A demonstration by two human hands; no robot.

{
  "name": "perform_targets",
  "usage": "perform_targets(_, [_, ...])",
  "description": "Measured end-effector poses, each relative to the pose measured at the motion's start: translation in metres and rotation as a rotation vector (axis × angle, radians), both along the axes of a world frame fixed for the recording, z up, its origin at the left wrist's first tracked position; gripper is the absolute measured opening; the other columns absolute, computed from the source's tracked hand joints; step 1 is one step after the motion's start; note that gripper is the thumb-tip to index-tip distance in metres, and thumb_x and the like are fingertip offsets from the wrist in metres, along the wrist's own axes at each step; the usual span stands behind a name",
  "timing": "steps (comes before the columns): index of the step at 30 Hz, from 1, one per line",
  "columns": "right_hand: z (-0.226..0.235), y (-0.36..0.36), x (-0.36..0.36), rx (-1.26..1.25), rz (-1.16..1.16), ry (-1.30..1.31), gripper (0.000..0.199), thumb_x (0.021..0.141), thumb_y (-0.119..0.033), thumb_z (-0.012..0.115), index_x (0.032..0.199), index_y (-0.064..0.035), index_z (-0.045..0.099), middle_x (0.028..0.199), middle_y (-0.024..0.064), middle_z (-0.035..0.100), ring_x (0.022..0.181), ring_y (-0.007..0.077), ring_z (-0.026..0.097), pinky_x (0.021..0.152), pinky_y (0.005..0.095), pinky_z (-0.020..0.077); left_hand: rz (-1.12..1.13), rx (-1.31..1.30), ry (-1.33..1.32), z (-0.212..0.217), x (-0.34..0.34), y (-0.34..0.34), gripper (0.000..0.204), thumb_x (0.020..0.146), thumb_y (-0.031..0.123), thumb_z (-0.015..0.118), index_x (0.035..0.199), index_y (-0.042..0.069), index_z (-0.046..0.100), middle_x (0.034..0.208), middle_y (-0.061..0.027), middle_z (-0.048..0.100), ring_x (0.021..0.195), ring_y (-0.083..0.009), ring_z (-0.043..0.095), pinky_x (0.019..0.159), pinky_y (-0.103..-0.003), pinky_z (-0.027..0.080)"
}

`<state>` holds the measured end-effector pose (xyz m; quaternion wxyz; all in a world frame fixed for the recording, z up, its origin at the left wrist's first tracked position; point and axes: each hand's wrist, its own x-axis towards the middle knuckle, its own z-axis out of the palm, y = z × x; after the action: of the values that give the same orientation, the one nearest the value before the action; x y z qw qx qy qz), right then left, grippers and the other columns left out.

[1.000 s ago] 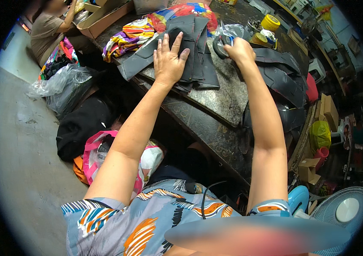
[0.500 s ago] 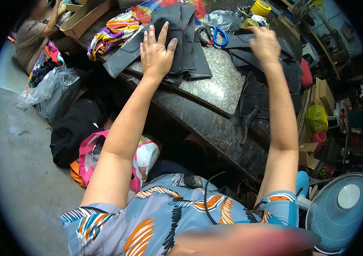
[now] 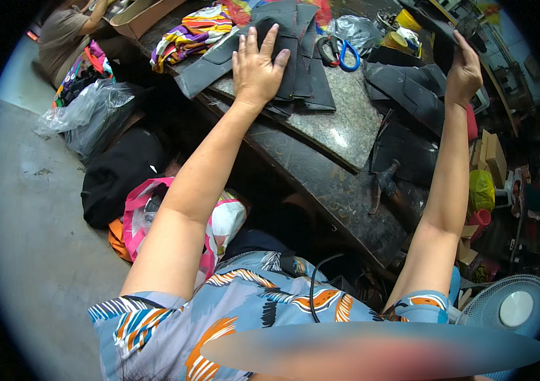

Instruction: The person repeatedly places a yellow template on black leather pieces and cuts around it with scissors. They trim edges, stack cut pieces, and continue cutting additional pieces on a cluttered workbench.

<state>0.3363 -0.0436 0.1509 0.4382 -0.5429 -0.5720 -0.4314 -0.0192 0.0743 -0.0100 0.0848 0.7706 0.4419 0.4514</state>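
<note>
My left hand [image 3: 258, 73] lies with fingers spread on a stack of dark grey, leather-like flat pieces [image 3: 305, 76] on the table. These pieces overlap at angles on a speckled stone slab [image 3: 348, 120]. Raised at the far right, my right hand [image 3: 464, 76] pinches the edge of a dark flat piece [image 3: 434, 20], partly cut off by the picture's rim. More dark cut pieces [image 3: 403, 89] lie in a pile right of the slab. Between the two piles are a blue-handled tool [image 3: 350, 56] and a black-and-red-handled one [image 3: 328, 52].
A hammer [image 3: 387, 179] lies on the dark table [image 3: 321, 171]. Striped cloth [image 3: 194, 35], a clear plastic bag [image 3: 354, 33] and yellow tins [image 3: 397, 40] sit at the back. A fan [image 3: 514, 305] stands at lower right; bags [image 3: 92, 120] fill the floor left. Another person [image 3: 60, 38] sits far left.
My right hand has moved right and outward from over the right pile, now with a dark piece in its fingers. My left hand stays on the stack; the view has shifted slightly.
</note>
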Motion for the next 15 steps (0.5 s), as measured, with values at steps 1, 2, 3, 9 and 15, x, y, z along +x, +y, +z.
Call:
perform_targets(1, [0.006, 0.006, -0.009, 0.074, 0.076, -0.033, 0.026, 0.095, -0.008, 0.06, 0.114, -0.0186, 0.073, 0.108, 0.0032, 0.073, 0.097, 0.0154, 0.07, 0.084, 0.0281, 0.0542, -0.017, -0.021, -0.018, 0.0, -0.001, 0.0, 0.062, 0.094, 0.058, 0.046, 0.15, 0.034, 0.036, 0.156, -0.0205, 0.029, 0.143, -0.0419, 0.026, 0.114, -0.056, 0.022])
perform_targets(2, [0.009, 0.016, -0.023, 0.117, 0.161, -0.011, 0.025, 0.093, -0.007, 0.062, 0.113, -0.0176, 0.074, 0.108, 0.003, 0.073, 0.099, 0.0174, 0.069, 0.088, 0.0307, 0.0535, -0.016, -0.008, 0.011, 0.0, -0.002, 0.001, 0.067, 0.097, 0.061, 0.04, 0.153, 0.025, 0.03, 0.153, -0.0219, 0.033, 0.143, -0.0425, 0.028, 0.115, -0.055, 0.022])
perform_targets(3, [0.009, 0.028, -0.04, 0.152, 0.285, -0.031, 0.026, 0.092, -0.008, 0.063, 0.114, -0.0178, 0.073, 0.109, 0.0036, 0.072, 0.102, 0.0192, 0.068, 0.09, 0.0319, 0.0526, -0.062, -0.026, -0.11, 0.0, -0.004, 0.002, 0.07, 0.097, 0.061, 0.037, 0.154, 0.021, 0.027, 0.153, -0.0223, 0.033, 0.142, -0.0418, 0.029, 0.115, -0.054, 0.022])
perform_targets(9, [-0.052, 0.086, -0.168, -0.36, 0.546, -0.152, 0.036, 0.085, -0.002, 0.056, 0.114, -0.016, 0.072, 0.123, 0.0124, 0.066, 0.121, 0.0267, 0.057, 0.104, 0.041, 0.0432, -0.409, -0.32, -0.709, -0.014, -0.019, 0.018, 0.082, 0.099, 0.065, 0.027, 0.155, 0.006, 0.013, 0.142, -0.02, 0.048, 0.129, -0.0289, 0.048, 0.109, -0.036, 0.033])
perform_targets(15, [-0.096, 0.076, -0.177, -0.894, 0.492, 0.018, 0.047, 0.089, -0.01, 0.059, 0.133, -0.0284, 0.061, 0.154, 0.0201, 0.035, 0.137, 0.0405, 0.039, 0.109, 0.0418, 0.0377, -0.457, -0.286, -0.71, -0.034, -0.019, 0.03, 0.067, 0.101, 0.05, 0.042, 0.151, 0.008, 0.028, 0.131, -0.013, 0.057, 0.114, -0.02, 0.058, 0.099, -0.033, 0.045])
